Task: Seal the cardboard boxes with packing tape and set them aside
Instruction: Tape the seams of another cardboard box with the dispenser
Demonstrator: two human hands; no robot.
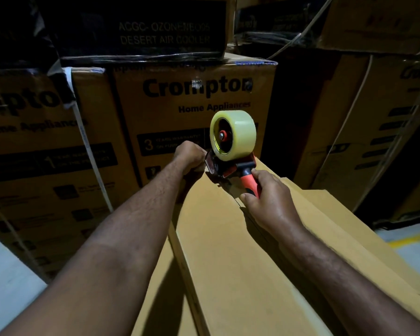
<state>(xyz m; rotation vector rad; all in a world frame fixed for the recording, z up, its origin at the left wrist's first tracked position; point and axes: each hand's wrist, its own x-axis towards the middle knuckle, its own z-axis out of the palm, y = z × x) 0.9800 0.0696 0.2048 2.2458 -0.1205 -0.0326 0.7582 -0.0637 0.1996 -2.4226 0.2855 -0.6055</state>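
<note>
Gripping tape dispenser (230, 151) handle w/ R hand (269, 202), nose down at far end of cardboard box (228, 251); L hand (189, 156) curled over box's far edge, poss. pinning tape end.

The pale grey floor (7, 275) shows at the bottom left and on the right side, where a yellow line (407, 241) is painted on it, and big brown boxes (46, 166) with black words stand on it in tall piles, close side by side.
</note>
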